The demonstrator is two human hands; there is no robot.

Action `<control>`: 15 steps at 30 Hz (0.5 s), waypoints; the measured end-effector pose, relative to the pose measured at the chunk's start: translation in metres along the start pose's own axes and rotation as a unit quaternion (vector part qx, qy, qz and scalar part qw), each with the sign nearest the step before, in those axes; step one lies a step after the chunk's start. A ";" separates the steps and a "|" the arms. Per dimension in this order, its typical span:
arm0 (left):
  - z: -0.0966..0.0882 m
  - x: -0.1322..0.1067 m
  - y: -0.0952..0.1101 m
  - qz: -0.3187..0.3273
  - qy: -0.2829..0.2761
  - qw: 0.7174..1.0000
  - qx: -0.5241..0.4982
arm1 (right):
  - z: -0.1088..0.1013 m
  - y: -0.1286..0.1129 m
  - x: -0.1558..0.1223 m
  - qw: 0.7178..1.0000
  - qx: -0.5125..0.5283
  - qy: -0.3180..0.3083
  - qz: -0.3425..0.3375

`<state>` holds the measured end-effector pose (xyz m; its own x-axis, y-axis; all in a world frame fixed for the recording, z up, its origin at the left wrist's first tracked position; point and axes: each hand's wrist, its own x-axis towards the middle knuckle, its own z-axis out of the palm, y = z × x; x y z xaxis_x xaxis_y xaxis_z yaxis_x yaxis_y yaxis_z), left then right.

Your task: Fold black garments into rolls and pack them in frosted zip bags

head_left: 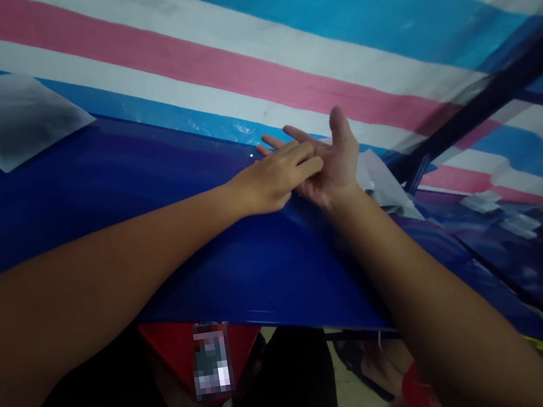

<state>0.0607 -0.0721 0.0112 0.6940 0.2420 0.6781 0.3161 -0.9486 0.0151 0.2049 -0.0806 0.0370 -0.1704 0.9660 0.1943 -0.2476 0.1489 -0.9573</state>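
Resting its bent fingers on the upturned palm of the right hand [337,162], the left hand [273,180] lay back-up above the blue desk [261,272]. The two hands were together, touching at the palm; the right one was spread, thumb raised and fingers pointing toward the far left, while the left one's fingers were curled. Whether anything was pinched beneath them could not be told, since the left hand's own back and fingers covered that spot.

The nearest loose things were the crumpled white sheets [387,188] on the desk, just beyond the right wrist and to its right, partly hidden by that hand. Their long axis ran aslant, from the far edge down toward the near right. The right hand was clearly the nearer one; the left lay on the other side of it, so the right hand and wrist stood between the left and those sheets. Whether the wrist touched them could not be made out. A larger translucent sheet [31,116] lay well apart at the far left, its corner pointing toward the hands, nearer the left one, beside the striped tarpaulin [210,57].
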 end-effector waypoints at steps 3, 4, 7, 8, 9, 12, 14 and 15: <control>0.001 0.000 -0.001 -0.005 0.004 1.000 -0.017 | 0.002 0.001 -0.001 0.999 -0.026 0.025 -0.020; 0.001 -0.001 -0.001 -0.006 0.006 1.000 -0.022 | 0.002 0.002 -0.001 0.999 -0.032 0.032 -0.023; 0.001 -0.001 0.000 -0.007 0.004 1.000 -0.029 | 0.002 0.002 -0.001 0.999 -0.025 0.032 -0.013; 0.001 -0.001 0.001 -0.007 0.000 1.000 -0.027 | 0.002 0.002 -0.001 0.999 -0.017 0.027 -0.006; 0.000 -0.001 0.001 -0.010 -0.004 1.000 -0.023 | 0.002 0.001 -0.002 1.000 -0.007 0.020 0.001; -0.002 -0.001 0.004 -0.022 -0.020 1.000 -0.005 | 0.003 -0.001 -0.004 1.000 0.021 0.001 0.015; -0.002 0.000 0.005 -0.024 -0.018 1.000 -0.005 | 0.004 -0.003 -0.006 0.999 0.032 -0.004 0.020; -0.003 0.000 0.004 -0.021 -0.012 1.000 -0.008 | 0.004 -0.004 -0.006 0.999 0.031 -0.001 0.024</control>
<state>0.0602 -0.0769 0.0129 0.6957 0.2858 0.6590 0.3349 -0.9407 0.0544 0.2030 -0.0879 0.0404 -0.1847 0.9713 0.1497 -0.2973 0.0900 -0.9505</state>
